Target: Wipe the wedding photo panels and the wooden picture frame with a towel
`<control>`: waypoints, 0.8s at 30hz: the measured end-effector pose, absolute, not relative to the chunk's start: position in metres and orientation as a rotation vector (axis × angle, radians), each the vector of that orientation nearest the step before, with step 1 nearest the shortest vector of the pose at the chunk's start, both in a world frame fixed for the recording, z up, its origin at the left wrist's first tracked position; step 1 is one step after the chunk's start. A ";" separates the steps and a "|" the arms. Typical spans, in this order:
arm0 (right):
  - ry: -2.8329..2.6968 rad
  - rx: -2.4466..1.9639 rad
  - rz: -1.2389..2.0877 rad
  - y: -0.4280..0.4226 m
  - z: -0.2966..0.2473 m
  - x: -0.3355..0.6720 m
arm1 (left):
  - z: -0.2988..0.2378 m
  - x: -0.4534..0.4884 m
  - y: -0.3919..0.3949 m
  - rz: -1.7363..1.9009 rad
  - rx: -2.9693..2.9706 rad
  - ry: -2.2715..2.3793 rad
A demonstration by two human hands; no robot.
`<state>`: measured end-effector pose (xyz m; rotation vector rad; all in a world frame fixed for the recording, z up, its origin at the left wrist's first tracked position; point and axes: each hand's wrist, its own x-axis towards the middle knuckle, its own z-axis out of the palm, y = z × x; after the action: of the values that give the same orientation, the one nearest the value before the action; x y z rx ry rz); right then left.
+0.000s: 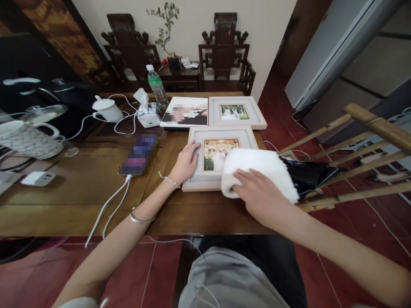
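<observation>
A light wooden picture frame (194,183) lies flat on the table in front of me, with a small photo (212,154) inside a pale mat. My left hand (185,163) grips the frame's left edge, thumb and fingertips resting on its rim. A fluffy white cloth (266,167) is in my right hand (257,190), fingers curled over its near side. The cloth lies across the right part of the frame and hides that corner of the photo. Behind are a second wooden frame (258,122) and a white panel with a blurred picture (189,112).
Left of the frame are a phone (139,156) on a white cable, a tissue box (149,115), a green-labelled bottle (157,85), a lidded white cup (107,109) and a patterned mug (28,139). A bamboo chair (369,124) with a black bag (305,173) stands right.
</observation>
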<state>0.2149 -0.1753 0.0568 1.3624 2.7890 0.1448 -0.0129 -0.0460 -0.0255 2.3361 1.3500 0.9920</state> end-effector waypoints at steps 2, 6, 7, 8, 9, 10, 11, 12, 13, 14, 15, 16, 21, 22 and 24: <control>2.703 1.462 0.249 -0.182 0.058 0.237 | -0.026 -0.013 -0.044 0.969 2.337 1.356; 2.594 1.544 0.391 -0.172 0.052 0.269 | -0.027 -0.013 -0.041 0.931 2.351 1.298; 2.582 1.546 0.409 -0.165 0.050 0.273 | -0.028 -0.013 -0.040 0.930 2.348 1.275; 2.570 1.552 0.426 -0.155 0.048 0.277 | -0.028 -0.013 -0.040 0.934 2.340 1.257; 2.560 1.562 0.439 -0.144 0.046 0.278 | -0.028 -0.012 -0.040 0.939 2.332 1.246; 2.553 1.578 0.453 -0.131 0.045 0.279 | -0.028 -0.012 -0.040 0.943 2.326 1.239; 2.546 1.598 0.468 -0.118 0.045 0.277 | -0.028 -0.012 -0.040 0.949 2.324 1.235; 2.545 1.621 0.490 -0.105 0.045 0.273 | -0.028 -0.012 -0.040 0.955 2.327 1.232; 2.553 1.642 0.522 -0.092 0.046 0.268 | -0.028 -0.012 -0.040 0.964 2.332 1.226; 2.572 1.655 0.560 -0.080 0.047 0.259 | -0.028 -0.011 -0.041 0.977 2.335 1.216; 2.602 1.658 0.602 -0.068 0.048 0.248 | -0.028 -0.011 -0.041 0.992 2.334 1.205; 2.641 1.648 0.645 -0.056 0.048 0.235 | -0.027 -0.011 -0.041 1.008 2.327 1.194; 2.854 1.368 0.659 -0.012 0.045 0.159 | -0.026 -0.012 -0.042 1.085 2.303 1.171; 2.867 1.324 0.619 -0.007 0.042 0.148 | -0.025 -0.012 -0.042 1.094 2.306 1.170; 2.864 1.293 0.550 0.001 0.037 0.134 | -0.025 -0.012 -0.042 1.103 2.308 1.169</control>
<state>0.1343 0.0006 0.0368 1.2930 2.8639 0.5500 -0.0120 -0.0417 -0.0253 2.3076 1.1693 1.1030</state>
